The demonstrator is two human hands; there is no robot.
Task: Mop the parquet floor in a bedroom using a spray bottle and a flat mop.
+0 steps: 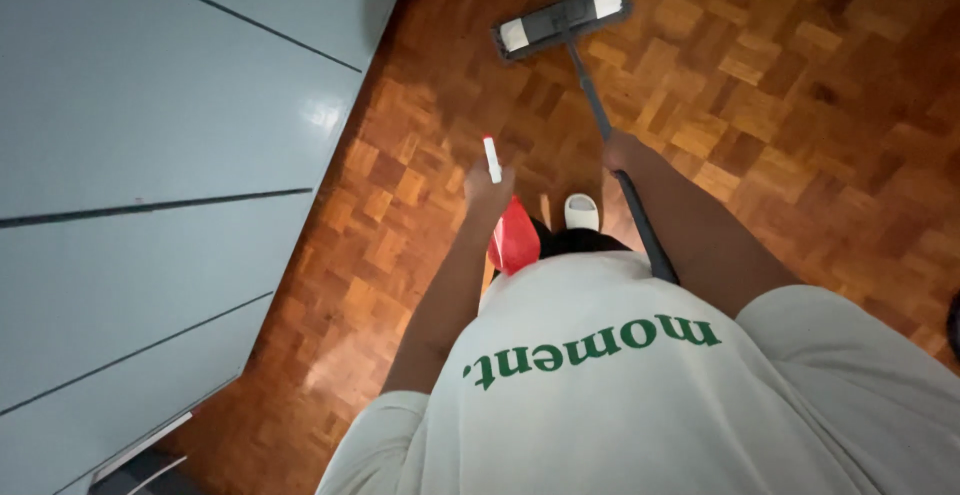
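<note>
Right hand [620, 151] has its fingers wrapped round the mop [563, 17] handle, mop head far on the floor [800, 105]. Left hand [490, 190] fingers hold a red spray bottle [513, 237], near the cabinet [150, 155].

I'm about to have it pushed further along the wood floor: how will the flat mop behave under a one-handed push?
The mop probably slides easily: its flat pad lies on glossy parquet. The long thin handle, held only by the right hand, may let the head swivel or wander. It looks light for its size.
</note>
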